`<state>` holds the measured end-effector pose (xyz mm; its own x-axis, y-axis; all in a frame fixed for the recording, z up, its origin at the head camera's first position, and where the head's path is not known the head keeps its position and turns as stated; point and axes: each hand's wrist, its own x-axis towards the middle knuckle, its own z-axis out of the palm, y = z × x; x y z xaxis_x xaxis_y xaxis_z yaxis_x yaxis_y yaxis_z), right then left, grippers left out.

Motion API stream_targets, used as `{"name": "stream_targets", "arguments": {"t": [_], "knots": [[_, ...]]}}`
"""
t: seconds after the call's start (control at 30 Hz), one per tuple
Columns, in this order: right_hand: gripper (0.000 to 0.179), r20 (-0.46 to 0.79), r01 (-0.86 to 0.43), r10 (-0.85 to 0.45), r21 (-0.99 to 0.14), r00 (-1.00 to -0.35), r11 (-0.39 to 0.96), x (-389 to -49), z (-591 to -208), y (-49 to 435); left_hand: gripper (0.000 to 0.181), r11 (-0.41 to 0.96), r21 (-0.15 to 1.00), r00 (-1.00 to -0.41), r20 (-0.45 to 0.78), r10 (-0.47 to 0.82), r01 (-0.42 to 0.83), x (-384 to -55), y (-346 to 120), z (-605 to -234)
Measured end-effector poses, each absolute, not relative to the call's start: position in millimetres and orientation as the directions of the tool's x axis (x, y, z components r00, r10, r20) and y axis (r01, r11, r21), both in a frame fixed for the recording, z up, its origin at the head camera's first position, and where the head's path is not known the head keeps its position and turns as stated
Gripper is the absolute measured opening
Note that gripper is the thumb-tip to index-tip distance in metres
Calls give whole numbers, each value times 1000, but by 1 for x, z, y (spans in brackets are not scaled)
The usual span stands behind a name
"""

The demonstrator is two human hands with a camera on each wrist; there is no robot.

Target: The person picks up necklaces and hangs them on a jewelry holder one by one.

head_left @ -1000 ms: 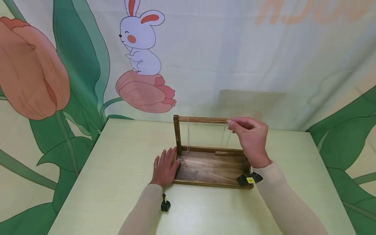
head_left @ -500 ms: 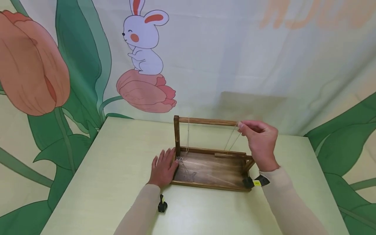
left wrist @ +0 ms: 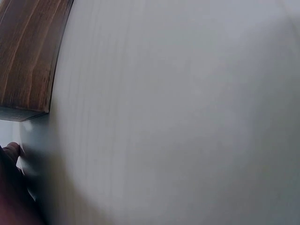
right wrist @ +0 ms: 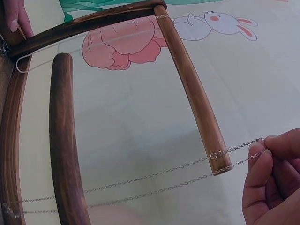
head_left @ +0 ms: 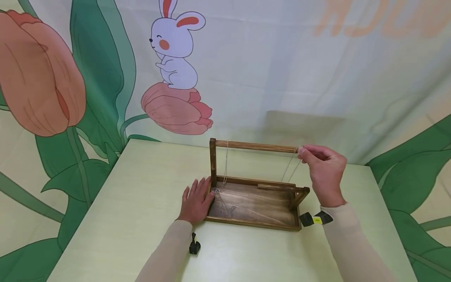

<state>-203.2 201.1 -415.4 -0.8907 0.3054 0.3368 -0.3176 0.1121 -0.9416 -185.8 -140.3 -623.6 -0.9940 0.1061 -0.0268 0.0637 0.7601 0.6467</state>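
Backdrop: printed cloth (head_left: 317, 78) w/ white rabbit (head_left: 174, 51) sitting on pink tulip (head_left: 176, 111), larger orange tulip (head_left: 38, 78) at far left, green leaves both sides. Pale yellow-green table (head_left: 141, 219) in front of it.

Wooden stand (head_left: 253, 196) sits mid-table: flat tray base w/ low rim, upright post at its left end, horizontal top rod (head_left: 255, 146) running rightward from post top. Rod's right end is free; the loose upright piece lies tilted at tray's right end.

R hand (head_left: 324, 172) raised at rod's free end, thumb + forefinger pinched together on thin silver chain (right wrist: 187, 173). Right wrist view: chain runs as two strands from the fingertips (right wrist: 258, 157), passes over/around the rod tip, then on toward tray rim; looped on rod or just lying against it, can't tell. Chain taut-ish, slanting down to tray in head view.

Second chain (head_left: 226, 162) hangs from rod near the post, straight down. More chain lies loose on tray floor (head_left: 225, 205), near L end.

L hand (head_left: 197, 201) flat on table, fingers straight, fingertips touching tray's left edge beside post base; grips nothing. Left wrist view: only tray corner + blurred tabletop, hand barely in frame.

Both forearms in beige sleeves; black wrist units w/ yellow tag visible, R one (head_left: 315, 219) just beside tray's right front corner
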Motion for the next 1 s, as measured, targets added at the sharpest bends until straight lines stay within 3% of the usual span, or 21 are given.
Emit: {"name": "stream_targets", "arguments": {"t": [0.57, 1.0], "knots": [[18, 276, -321, 411, -946, -869, -43, -217, -417, 207, 61, 758, 650, -994, -30, 101, 57, -185, -139, -625], [23, 246, -306, 379, -946, -892, -106, -229, -418, 203, 60, 758, 649, -995, -20, 95, 59, -186, -141, -624]]}}
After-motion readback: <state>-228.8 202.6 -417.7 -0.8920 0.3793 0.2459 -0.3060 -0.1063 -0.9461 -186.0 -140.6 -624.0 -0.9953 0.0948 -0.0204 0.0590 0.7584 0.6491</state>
